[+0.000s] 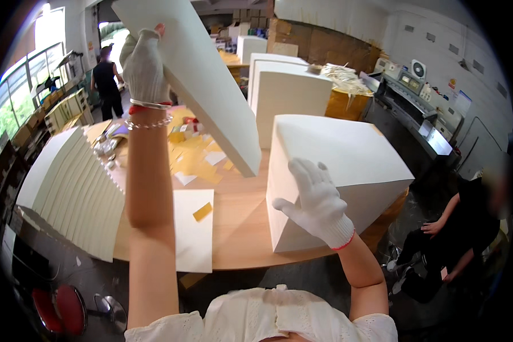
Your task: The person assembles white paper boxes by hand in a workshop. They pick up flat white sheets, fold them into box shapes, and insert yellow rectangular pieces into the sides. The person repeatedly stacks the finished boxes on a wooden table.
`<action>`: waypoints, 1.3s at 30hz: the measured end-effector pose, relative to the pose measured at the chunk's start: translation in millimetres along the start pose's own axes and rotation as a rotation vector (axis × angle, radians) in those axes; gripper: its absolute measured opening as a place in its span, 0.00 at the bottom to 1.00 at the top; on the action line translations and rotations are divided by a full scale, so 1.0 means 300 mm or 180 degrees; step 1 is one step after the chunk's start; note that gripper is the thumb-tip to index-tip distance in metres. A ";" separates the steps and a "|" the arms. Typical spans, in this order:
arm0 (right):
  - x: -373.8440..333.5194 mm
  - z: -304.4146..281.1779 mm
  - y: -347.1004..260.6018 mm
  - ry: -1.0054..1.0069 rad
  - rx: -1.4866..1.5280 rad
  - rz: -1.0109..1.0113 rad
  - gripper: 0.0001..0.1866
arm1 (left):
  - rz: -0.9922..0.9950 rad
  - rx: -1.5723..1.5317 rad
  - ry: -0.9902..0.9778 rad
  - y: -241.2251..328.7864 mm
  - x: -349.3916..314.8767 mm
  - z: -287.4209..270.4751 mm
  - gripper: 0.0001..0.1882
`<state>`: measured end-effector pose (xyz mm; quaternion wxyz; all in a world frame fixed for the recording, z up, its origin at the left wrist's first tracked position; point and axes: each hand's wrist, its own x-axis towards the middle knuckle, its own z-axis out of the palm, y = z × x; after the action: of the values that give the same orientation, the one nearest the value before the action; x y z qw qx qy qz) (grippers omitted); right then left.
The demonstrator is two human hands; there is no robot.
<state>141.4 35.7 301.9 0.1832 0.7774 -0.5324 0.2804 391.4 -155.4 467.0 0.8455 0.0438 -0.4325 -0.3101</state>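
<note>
High above the wooden table (239, 228), a thick slab of white paper sheets (202, 80) hangs tilted, its upper end gripped by the gloved left hand (144, 68) and its lower corner dipping toward the tabletop near the big paper block (336, 171). The left hand is clamped around the slab's edge, fingers curled over the top, with a red band and bracelets at the wrist. The gloved right hand (316, 199) lies on the block's near front corner with fingers spread wide, holding nothing.

To handle this lift well, I judge that the slab should be kept squared so the sheets do not fan or slide, and that one hand at the end is a weak hold for so long a bundle; support underneath would steady it. The right hand pressing on the block looks useful for keeping the remaining sheets from shifting.

Counting outward: one slab in the air; one large block under the right hand; at least three more tall white stacks (288, 85) behind it, though the farthest are hard to separate. One fanned row of paper bundles (74, 194) lies at the left. One loose white sheet (194, 228) sits on the table with a yellow strip on it, and many yellow scraps (194, 154) lie scattered beyond, too many to count. Two other people are visible: one standing (105, 80) at the far left, one seated (456, 228) at the right beside a cutting machine (416, 91).
</note>
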 end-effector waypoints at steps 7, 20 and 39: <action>0.104 0.478 -0.250 0.1037 0.2891 0.0503 0.55 | 0.1407 0.2629 0.0175 0.062 -0.461 -0.064 0.16; -0.235 0.972 -0.435 -0.0565 0.5418 0.2874 0.36 | 0.0566 0.4311 -0.0525 -0.267 -0.753 -0.458 0.40; -0.213 1.242 -0.485 -0.3475 0.2445 0.2035 0.38 | -0.4016 0.5288 -0.0927 -0.387 -0.667 -1.912 0.27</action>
<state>349.0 -82.1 -25.2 -0.4833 0.6226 -0.6125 0.0600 683.3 -247.5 -70.5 0.1751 0.7890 -0.5053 -0.3024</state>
